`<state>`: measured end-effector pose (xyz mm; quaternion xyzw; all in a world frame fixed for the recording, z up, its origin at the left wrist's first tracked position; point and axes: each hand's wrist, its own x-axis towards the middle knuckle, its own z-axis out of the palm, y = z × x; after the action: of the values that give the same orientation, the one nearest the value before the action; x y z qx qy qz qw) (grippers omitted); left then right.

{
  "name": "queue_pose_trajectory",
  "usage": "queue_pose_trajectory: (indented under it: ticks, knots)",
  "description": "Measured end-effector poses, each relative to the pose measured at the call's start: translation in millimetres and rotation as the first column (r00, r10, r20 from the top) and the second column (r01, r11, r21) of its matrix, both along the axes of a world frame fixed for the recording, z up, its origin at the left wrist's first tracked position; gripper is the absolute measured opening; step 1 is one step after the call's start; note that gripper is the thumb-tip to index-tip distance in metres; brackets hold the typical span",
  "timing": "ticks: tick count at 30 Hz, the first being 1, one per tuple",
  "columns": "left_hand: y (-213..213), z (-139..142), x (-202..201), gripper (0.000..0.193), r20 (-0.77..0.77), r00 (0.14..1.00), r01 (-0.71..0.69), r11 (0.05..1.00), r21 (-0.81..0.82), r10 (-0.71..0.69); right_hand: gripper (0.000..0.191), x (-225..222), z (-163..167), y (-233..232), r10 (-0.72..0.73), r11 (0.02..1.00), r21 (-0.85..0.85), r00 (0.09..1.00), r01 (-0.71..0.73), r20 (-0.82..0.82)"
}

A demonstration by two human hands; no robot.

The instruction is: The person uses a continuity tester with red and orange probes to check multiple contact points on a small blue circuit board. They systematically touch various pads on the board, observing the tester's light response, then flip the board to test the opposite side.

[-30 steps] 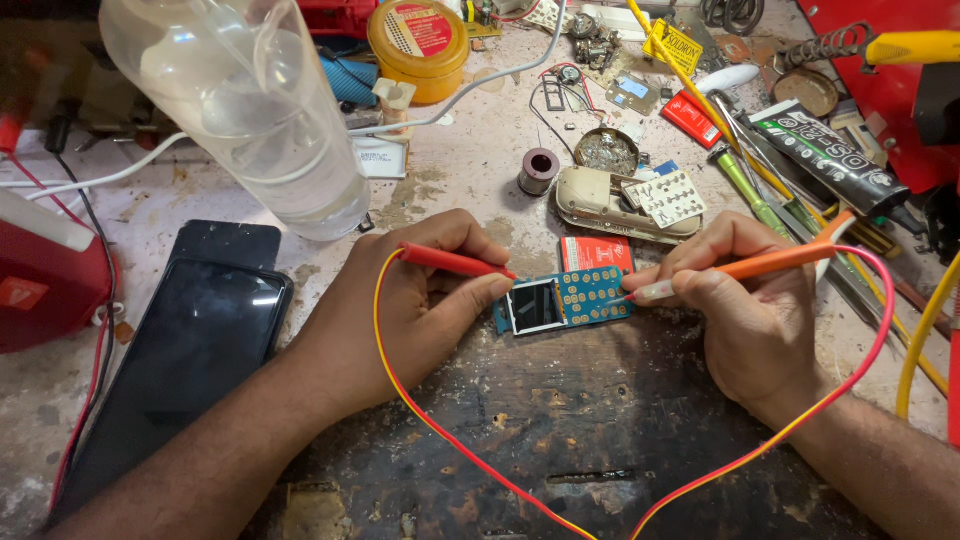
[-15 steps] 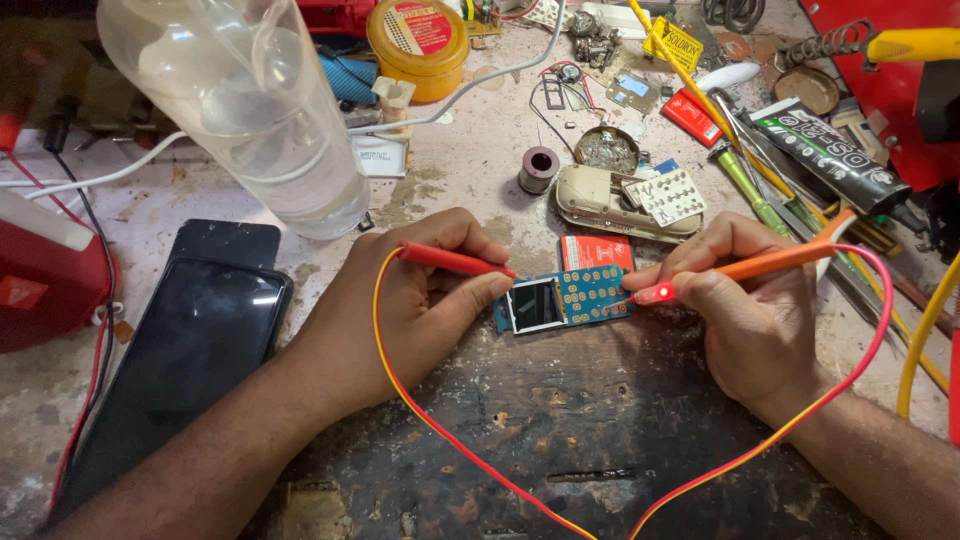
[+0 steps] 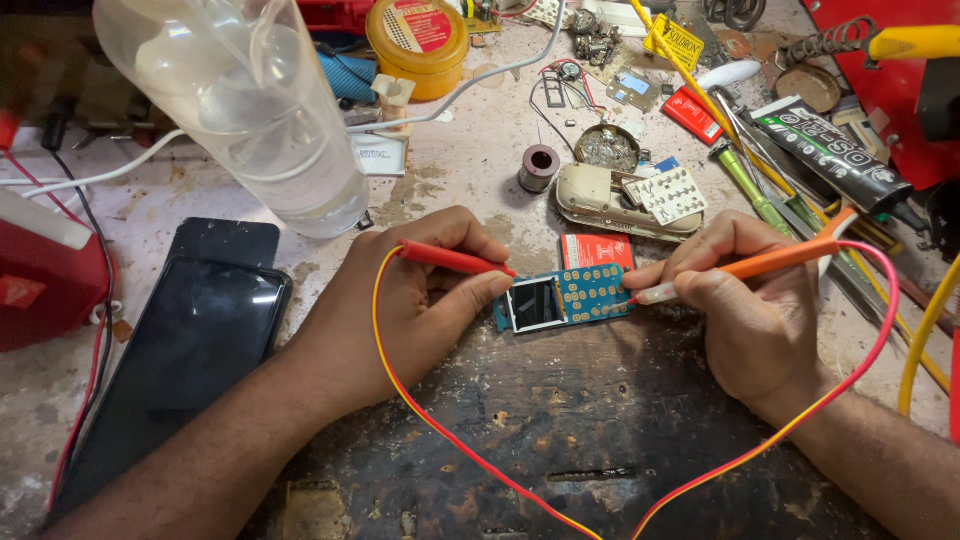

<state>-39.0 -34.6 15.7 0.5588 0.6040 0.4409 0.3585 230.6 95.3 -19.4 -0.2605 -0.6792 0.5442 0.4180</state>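
A small phone circuit board (image 3: pixel 565 298) with a little screen and a blue keypad grid lies flat on the worn bench. My left hand (image 3: pixel 420 300) grips a red test probe (image 3: pixel 455 260), its tip at the board's left end by the screen. My right hand (image 3: pixel 745 300) holds an orange test probe (image 3: pixel 775 262) like a pen, with the tip touching the board's right edge. A red-and-yellow wire (image 3: pixel 480 460) runs from both probes down toward me in a loop.
A black smartphone (image 3: pixel 190 350) lies left, a clear plastic bottle (image 3: pixel 250 100) behind it, a red box (image 3: pixel 45 270) at the far left. Behind the board: a beige phone shell (image 3: pixel 605 200), solder spool (image 3: pixel 540 165), yellow tin (image 3: pixel 418 38), screwdrivers (image 3: pixel 755 185) and a tube (image 3: pixel 830 150).
Both hands and probes hold almost the same spots on the board; only a slight shift of the probe tips shows.
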Motion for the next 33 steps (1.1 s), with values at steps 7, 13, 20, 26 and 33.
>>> queue_pose_trajectory:
  ticks: [7,13,20,26,33]
  knots:
    - [-0.7,0.6,-0.6,0.020,-0.021,1.000,0.008,1.000,0.030,-0.007,0.004,1.3,0.9,-0.2,-0.007,1.000,-0.019,1.000,0.007,-0.026]
    - [-0.3,1.0,-0.2,0.021,-0.049,0.999,-0.010,1.000,0.001,0.010,0.003,-0.2,2.2,-0.8,-0.015,0.999,-0.037,0.999,0.014,-0.030]
    - [-0.2,1.3,-0.2,0.021,-0.036,0.999,-0.009,1.000,0.003,0.009,0.004,0.9,0.3,0.6,-0.011,0.999,-0.032,0.999,0.010,-0.033]
    - [-0.4,-0.1,-0.3,0.021,-0.026,1.000,-0.006,1.000,0.007,0.006,0.003,1.8,-1.9,1.3,-0.003,0.999,-0.044,0.999,0.001,-0.054]
    - [0.0,-1.6,-0.5,0.020,-0.023,1.000,-0.003,1.000,0.013,0.003,0.004,-1.4,0.7,-0.9,-0.013,0.999,-0.031,0.997,0.011,-0.073]
